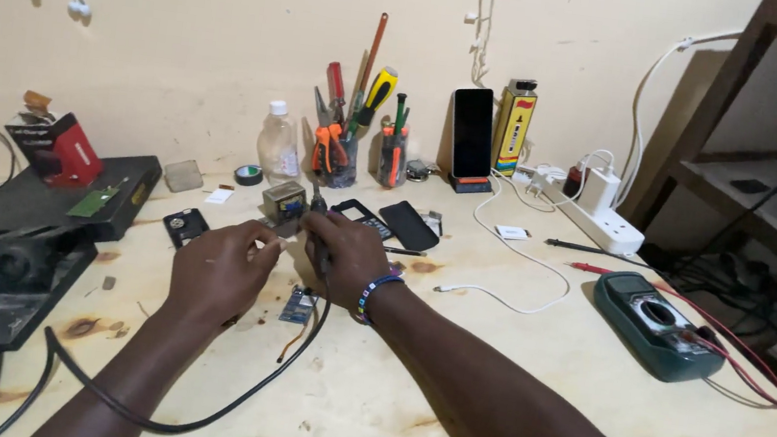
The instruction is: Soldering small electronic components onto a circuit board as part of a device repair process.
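My right hand point(344, 255) is closed around the dark handle of a soldering iron point(319, 208), whose black cable point(186, 416) loops down across the wooden table point(507, 381) toward me. My left hand point(219, 269) sits just to its left, fingers pinched together on something small that I cannot make out. A small blue circuit board point(296, 308) lies on the table right below both hands. A small boxy metal component point(283, 202) stands just beyond my fingers.
Two cups of screwdrivers and pliers point(338, 148), a clear bottle point(277, 144), an upright phone point(471, 135), loose phones point(408, 224), a white power strip point(594, 219) stand behind. A green multimeter point(657, 326) with red leads lies right. Black equipment point(32, 224) crowds the left edge.
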